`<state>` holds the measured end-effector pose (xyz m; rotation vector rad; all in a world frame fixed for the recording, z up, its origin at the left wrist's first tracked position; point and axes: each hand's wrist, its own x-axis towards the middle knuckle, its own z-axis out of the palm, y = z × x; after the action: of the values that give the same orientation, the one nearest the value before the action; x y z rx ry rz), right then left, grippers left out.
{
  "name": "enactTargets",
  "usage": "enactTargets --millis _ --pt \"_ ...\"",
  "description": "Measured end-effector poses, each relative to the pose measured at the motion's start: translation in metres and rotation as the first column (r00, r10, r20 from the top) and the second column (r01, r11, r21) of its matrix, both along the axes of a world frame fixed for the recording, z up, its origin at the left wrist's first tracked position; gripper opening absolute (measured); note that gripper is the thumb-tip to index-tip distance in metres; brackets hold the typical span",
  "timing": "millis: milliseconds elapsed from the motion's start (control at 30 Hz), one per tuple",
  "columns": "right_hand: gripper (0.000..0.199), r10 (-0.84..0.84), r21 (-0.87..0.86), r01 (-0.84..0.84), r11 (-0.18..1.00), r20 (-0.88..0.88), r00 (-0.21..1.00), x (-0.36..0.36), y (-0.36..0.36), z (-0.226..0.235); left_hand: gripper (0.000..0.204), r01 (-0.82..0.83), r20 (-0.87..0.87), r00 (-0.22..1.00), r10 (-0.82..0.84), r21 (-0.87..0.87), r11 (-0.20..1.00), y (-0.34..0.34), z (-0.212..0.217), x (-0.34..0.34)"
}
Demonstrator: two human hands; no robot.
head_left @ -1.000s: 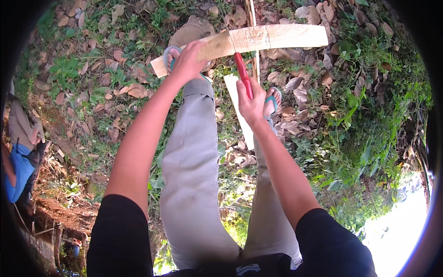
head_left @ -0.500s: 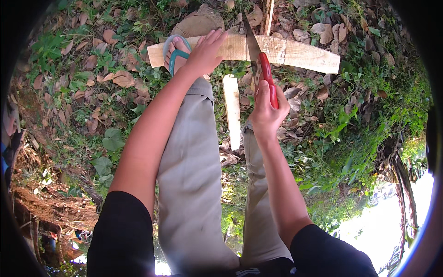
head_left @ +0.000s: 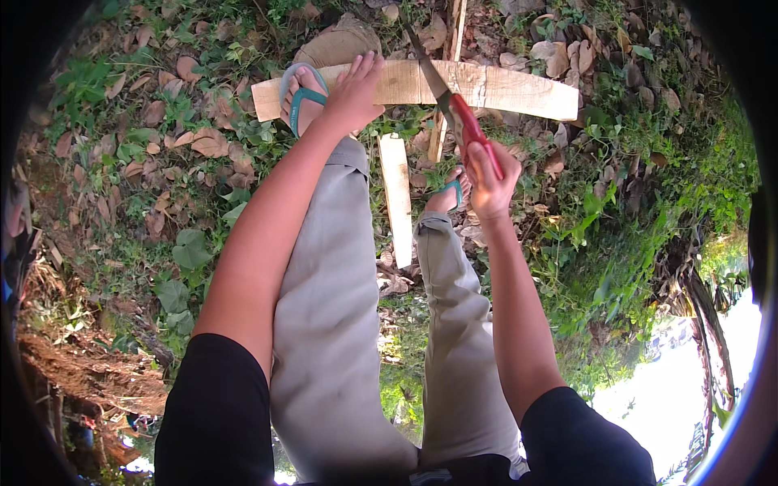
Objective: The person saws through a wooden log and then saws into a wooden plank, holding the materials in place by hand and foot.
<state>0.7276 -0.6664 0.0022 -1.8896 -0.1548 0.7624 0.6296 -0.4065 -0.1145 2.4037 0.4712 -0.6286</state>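
Note:
A hand saw with a red handle (head_left: 476, 134) and dark blade (head_left: 429, 68) is in my right hand (head_left: 494, 185), fingers wrapped round the grip. The blade slants away to the far left, across the middle of a pale wooden plank (head_left: 527, 92) that lies crosswise. I cannot tell whether its teeth touch the wood. My left hand (head_left: 353, 94) rests flat on the plank's left part, fingers stretched out. Beside it, my left foot in a teal-strapped flip-flop (head_left: 301, 99) stands on the plank's left end.
Behind the plank's left part is a round log (head_left: 339, 42). A narrow wooden strip (head_left: 395, 198) lies between my legs; another thin stick (head_left: 458, 31) runs under the plank. My right foot (head_left: 448, 197) is on the ground among dry leaves (head_left: 212, 140) and green plants.
My right hand has shifted slightly right and nearer, tilting the saw further to the left. My right foot has come into sight. The left hand remains flat on the plank.

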Motion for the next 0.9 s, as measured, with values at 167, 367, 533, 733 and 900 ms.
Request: enactTargets --millis 167,367,533,733,900 --pt "0.031 -0.368 -0.165 0.34 0.926 -0.198 0.908 0.005 0.095 0.028 0.1 0.026 -0.011 1.0 -0.025 0.088 0.996 0.002 -0.002 -0.009" --pt "0.038 -0.171 -0.005 0.194 0.981 0.449 0.877 0.056 0.165 0.026 0.093 0.083 -0.092 0.992 -0.082 0.005 0.997 0.007 0.007 -0.008" --pt "0.036 0.108 -0.105 -0.058 0.993 0.571 0.814 0.098 0.124 0.061 0.066 -0.106 -0.169 0.983 0.068 -0.23 0.968 0.007 0.052 -0.031" --pt "0.067 0.73 -0.462 -0.579 0.672 0.282 0.622 0.117 0.053 -0.038 0.048 -0.356 -0.222 0.93 0.294 -0.336 0.872 -0.005 0.073 -0.054" --pt "0.063 0.899 -0.603 -0.672 0.429 0.362 0.248 0.1 0.048 -0.09 0.039 -0.388 -0.077 0.919 0.386 -0.344 0.855 -0.011 0.081 -0.076"
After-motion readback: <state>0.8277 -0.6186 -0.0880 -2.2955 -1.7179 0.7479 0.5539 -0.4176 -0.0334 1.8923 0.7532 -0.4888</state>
